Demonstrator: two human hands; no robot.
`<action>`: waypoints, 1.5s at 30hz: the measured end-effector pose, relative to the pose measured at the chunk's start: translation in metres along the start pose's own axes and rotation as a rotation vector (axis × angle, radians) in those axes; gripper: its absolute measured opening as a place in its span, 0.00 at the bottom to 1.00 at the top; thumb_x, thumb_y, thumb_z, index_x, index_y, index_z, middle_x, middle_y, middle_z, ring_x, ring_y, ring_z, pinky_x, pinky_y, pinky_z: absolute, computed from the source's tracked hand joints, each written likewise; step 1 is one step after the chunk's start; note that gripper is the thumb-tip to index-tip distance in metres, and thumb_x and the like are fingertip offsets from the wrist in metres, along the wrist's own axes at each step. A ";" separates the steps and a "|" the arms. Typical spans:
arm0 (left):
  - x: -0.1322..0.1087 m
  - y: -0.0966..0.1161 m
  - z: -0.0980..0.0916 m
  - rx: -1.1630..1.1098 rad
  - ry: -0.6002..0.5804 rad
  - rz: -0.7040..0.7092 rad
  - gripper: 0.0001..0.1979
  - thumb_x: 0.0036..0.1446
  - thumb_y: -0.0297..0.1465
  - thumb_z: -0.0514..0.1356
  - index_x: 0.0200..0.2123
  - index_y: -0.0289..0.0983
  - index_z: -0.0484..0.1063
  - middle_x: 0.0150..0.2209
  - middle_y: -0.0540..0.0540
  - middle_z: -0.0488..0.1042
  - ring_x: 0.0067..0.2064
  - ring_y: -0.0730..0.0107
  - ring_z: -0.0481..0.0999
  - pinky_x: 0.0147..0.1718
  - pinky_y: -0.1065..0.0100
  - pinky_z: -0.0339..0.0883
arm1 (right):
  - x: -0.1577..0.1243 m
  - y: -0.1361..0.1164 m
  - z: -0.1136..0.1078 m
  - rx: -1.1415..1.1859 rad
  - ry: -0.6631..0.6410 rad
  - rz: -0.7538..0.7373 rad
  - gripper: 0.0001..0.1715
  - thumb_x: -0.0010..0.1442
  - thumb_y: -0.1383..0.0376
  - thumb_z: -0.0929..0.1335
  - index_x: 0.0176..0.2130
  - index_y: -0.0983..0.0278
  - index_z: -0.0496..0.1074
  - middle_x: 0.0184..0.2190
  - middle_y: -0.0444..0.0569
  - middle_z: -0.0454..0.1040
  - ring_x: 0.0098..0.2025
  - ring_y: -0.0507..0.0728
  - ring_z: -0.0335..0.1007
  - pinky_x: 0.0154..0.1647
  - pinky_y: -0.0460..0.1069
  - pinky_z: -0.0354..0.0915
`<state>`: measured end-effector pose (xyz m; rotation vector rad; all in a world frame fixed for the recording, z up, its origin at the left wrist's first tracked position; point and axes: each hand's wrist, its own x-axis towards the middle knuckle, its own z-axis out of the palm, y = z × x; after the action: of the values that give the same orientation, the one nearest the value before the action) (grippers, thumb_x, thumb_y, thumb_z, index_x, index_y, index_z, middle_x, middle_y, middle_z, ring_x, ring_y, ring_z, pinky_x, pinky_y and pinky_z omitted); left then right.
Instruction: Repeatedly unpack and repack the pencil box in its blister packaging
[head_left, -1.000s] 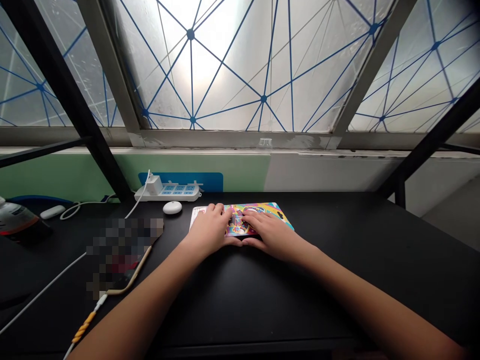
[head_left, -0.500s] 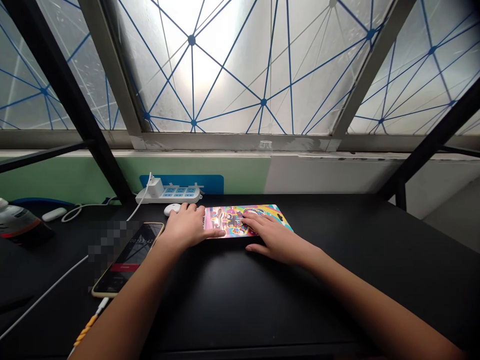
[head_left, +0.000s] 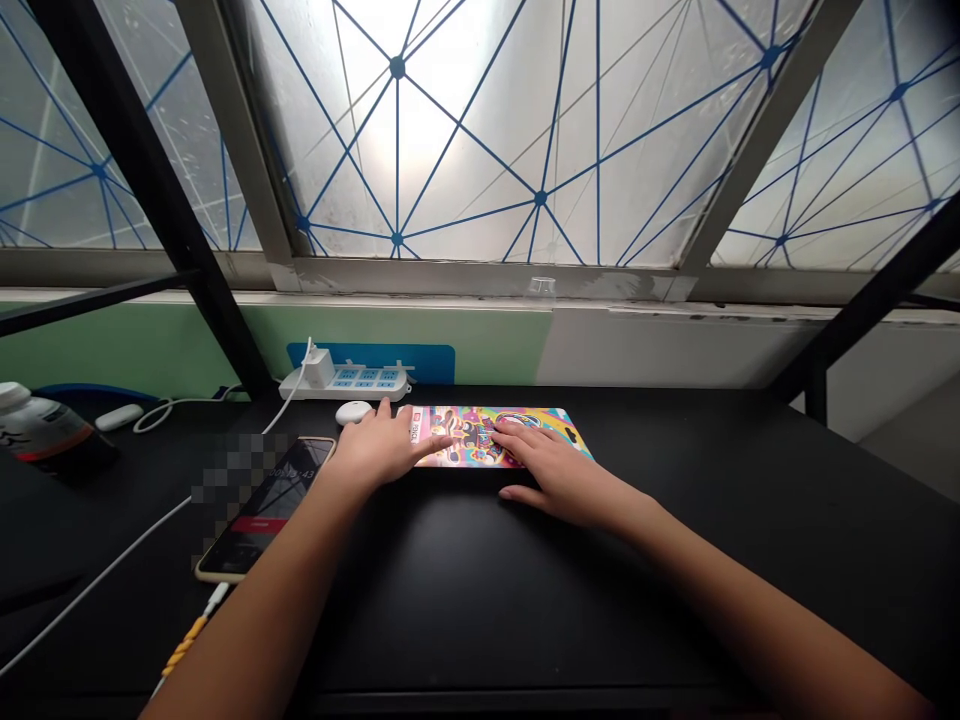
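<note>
A flat, colourful printed package (head_left: 471,430) lies on the black desk (head_left: 465,600), bright with pink, yellow and blue artwork. My left hand (head_left: 379,443) rests at its left end, the thumb stretched over the front edge and the fingers pointing away from me. Over the package's right part lies my right hand (head_left: 559,470), fingers flat on the print and thumb apart on the desk side. Neither hand is wrapped around anything. Just beyond my left fingers sits a small white rounded object (head_left: 352,412).
A phone (head_left: 262,515) with a charging cable (head_left: 184,645) lies beside my left forearm. Behind it stands a white power strip (head_left: 352,382) with a plug. A bottle (head_left: 45,430) is at far left. Black metal posts (head_left: 150,190) flank the desk before the window.
The whole view has shifted slightly, so the scene sits a little further right. My left thumb has lifted slightly and angled upward on the package. My right hand keeps its place on it.
</note>
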<state>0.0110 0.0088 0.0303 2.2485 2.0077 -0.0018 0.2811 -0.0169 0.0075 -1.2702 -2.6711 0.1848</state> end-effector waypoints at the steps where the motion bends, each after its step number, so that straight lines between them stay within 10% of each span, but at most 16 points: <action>1: 0.000 0.001 0.000 0.005 -0.001 -0.008 0.52 0.52 0.69 0.39 0.66 0.39 0.61 0.70 0.25 0.51 0.64 0.30 0.62 0.49 0.43 0.64 | 0.000 -0.001 -0.001 -0.003 -0.004 0.003 0.42 0.63 0.50 0.68 0.69 0.59 0.55 0.70 0.58 0.56 0.70 0.69 0.52 0.66 0.65 0.56; 7: 0.003 0.006 0.005 0.070 0.148 -0.089 0.50 0.56 0.66 0.43 0.62 0.30 0.66 0.71 0.22 0.44 0.63 0.30 0.63 0.51 0.44 0.65 | 0.001 -0.001 -0.001 -0.019 -0.015 -0.004 0.42 0.63 0.49 0.68 0.68 0.62 0.57 0.70 0.59 0.56 0.70 0.68 0.50 0.67 0.64 0.54; 11: 0.010 0.011 0.015 0.030 0.237 0.154 0.45 0.62 0.61 0.44 0.68 0.32 0.56 0.72 0.28 0.43 0.71 0.38 0.49 0.59 0.40 0.56 | 0.002 0.000 0.002 -0.021 0.004 -0.009 0.43 0.62 0.48 0.69 0.68 0.61 0.57 0.69 0.59 0.57 0.70 0.68 0.52 0.66 0.65 0.56; 16: 0.015 0.021 0.030 -0.121 0.159 0.329 0.43 0.63 0.60 0.40 0.71 0.37 0.48 0.72 0.33 0.45 0.73 0.45 0.44 0.64 0.39 0.45 | 0.003 0.000 0.006 -0.042 0.033 -0.025 0.42 0.62 0.48 0.69 0.68 0.61 0.58 0.68 0.59 0.59 0.69 0.68 0.53 0.65 0.65 0.57; 33: 0.016 0.019 0.031 -0.162 0.081 0.287 0.46 0.60 0.63 0.33 0.70 0.41 0.52 0.73 0.38 0.46 0.73 0.48 0.42 0.64 0.32 0.38 | -0.003 0.016 -0.008 -0.010 -0.165 0.054 0.49 0.61 0.38 0.64 0.71 0.48 0.45 0.73 0.47 0.44 0.73 0.69 0.40 0.69 0.68 0.45; 45: 0.016 0.018 0.029 -0.152 0.038 0.287 0.47 0.61 0.63 0.34 0.71 0.38 0.48 0.73 0.39 0.43 0.73 0.48 0.40 0.64 0.31 0.35 | -0.022 0.061 -0.041 0.078 -0.157 0.222 0.32 0.62 0.40 0.63 0.56 0.53 0.75 0.60 0.48 0.72 0.65 0.70 0.62 0.63 0.63 0.61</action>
<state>0.0331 0.0195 0.0022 2.4284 1.6216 0.2145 0.3492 0.0056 0.0343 -1.5869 -2.6127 0.4308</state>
